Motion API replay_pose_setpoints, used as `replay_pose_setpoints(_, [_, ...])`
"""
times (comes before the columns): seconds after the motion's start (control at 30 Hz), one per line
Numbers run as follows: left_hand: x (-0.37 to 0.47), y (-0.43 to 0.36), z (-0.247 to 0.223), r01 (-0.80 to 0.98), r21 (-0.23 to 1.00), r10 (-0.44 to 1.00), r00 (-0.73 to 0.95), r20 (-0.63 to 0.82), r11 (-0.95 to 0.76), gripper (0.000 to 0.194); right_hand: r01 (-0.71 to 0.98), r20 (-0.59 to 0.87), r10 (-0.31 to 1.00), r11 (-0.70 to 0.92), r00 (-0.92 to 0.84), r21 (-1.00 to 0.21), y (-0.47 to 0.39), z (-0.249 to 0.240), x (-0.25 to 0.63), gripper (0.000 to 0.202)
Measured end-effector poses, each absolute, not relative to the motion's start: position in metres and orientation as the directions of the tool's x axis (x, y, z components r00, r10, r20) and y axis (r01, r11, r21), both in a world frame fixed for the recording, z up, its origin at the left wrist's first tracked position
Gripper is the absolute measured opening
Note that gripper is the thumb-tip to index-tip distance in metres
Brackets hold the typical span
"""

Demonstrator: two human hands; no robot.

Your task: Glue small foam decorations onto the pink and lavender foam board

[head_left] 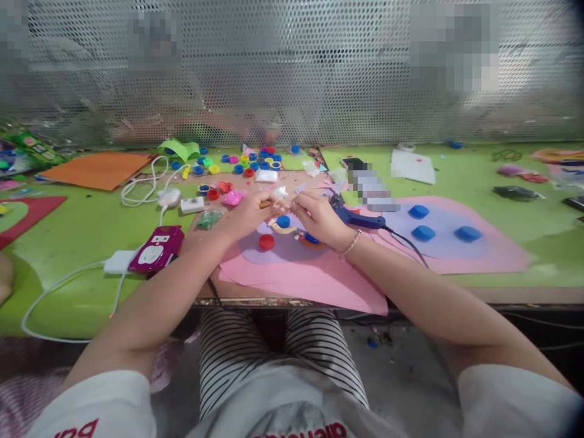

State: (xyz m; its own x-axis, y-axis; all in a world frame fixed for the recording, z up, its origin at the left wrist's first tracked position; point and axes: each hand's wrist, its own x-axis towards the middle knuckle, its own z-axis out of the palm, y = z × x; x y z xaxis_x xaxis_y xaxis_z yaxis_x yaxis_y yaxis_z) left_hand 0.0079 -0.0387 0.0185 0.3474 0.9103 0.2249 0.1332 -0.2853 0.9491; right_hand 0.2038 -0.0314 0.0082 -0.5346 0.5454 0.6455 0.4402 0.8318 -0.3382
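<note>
My left hand (253,212) and my right hand (323,220) are raised close together over a pink and lilac foam sheet (301,277). The fingers of both are pinched around something too small to make out; a brownish bit shows at the left fingers. Below the hands, a red bottle cap (266,242) and a blue bottle cap (283,221) sit on the lilac part beside a cream curved piece (283,230). Another blue cap is partly hidden by my right hand. To the right of that hand lies a blue-handled glue gun (365,219) with a black cord.
A second pink and lilac sheet (497,255) carries several blue caps. Loose coloured caps (249,173) lie at the back. On the left are a purple power socket (157,249), white cables and orange sheets (95,170). A phone (371,185) lies right of centre before the perforated metal screen (292,73).
</note>
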Motion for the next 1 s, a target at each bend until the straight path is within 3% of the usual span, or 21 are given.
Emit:
replay_pose_setpoints(0.47, [0.006,-0.04,0.015,0.211,0.896,0.874,0.391,0.289,-0.391,0.015,0.443,0.531,0.604,0.797,-0.595,-0.41,-0.037,0.009,0.2,0.027])
replay_pose_setpoints(0.87, [0.01,-0.046,0.018,0.23,0.927,0.933,0.275,0.231,-0.297,0.016,0.462,0.554,0.57,0.82,-0.606,-0.337,-0.039,0.011,0.2,0.028])
replay_pose_setpoints(1.0, [0.011,-0.05,0.022,0.281,0.905,0.92,0.32,0.227,-0.321,0.016,0.48,0.562,0.566,0.82,-0.603,-0.311,-0.037,0.007,0.199,0.024])
